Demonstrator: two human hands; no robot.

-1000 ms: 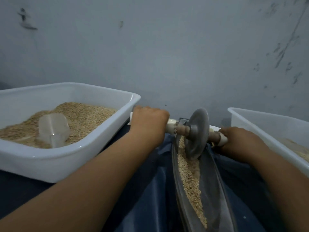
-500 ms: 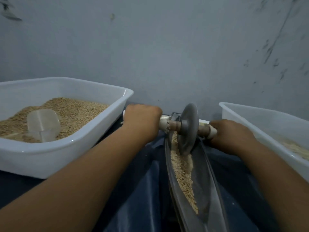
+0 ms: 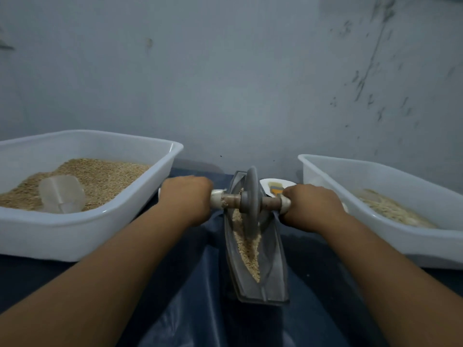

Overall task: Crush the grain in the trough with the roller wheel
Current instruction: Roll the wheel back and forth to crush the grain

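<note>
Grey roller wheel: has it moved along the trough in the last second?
Yes, slightly: the grey metal roller wheel has rolled toward the person, baring more of the grey boat-shaped trough at its far end.

Scuffed grey wall [image 3: 225, 83], dim light

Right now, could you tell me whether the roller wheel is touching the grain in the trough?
Touching. The head view shows the roller wheel with its lower rim sunk into the grain.

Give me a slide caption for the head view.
Both hands, left and right, roll the wheel through grain in the trough.
</note>
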